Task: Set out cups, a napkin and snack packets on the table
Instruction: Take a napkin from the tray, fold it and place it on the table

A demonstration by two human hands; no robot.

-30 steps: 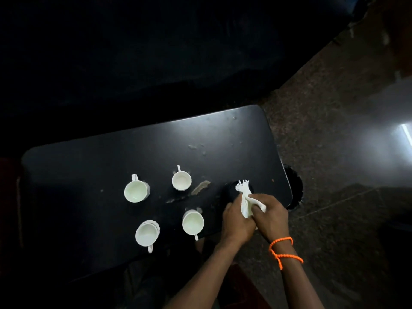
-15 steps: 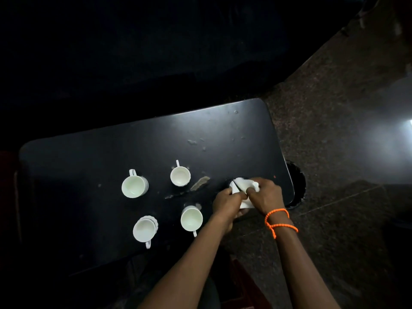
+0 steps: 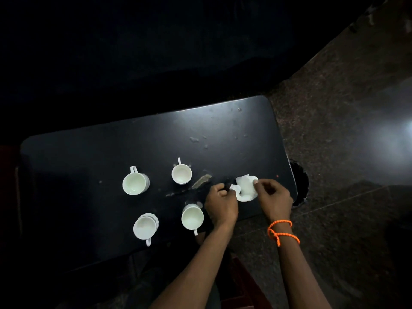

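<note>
Both hands work the white napkin (image 3: 245,188) near the table's (image 3: 89,152) right edge, toward the near side. The left hand (image 3: 220,204) pinches the napkin's left end with curled fingers; the right hand (image 3: 273,196) pinches its far right corner between thumb and fingertips. The napkin lies on the black tabletop between them. Four white cups (image 3: 135,183) (image 3: 181,173) (image 3: 145,227) (image 3: 192,217) stand in a loose square left of the hands, mid-table. An orange bracelet (image 3: 281,231) circles the right wrist.

Single head-worn view, steeply down and forward onto the dark table (image 3: 111,152), from well above.
</note>
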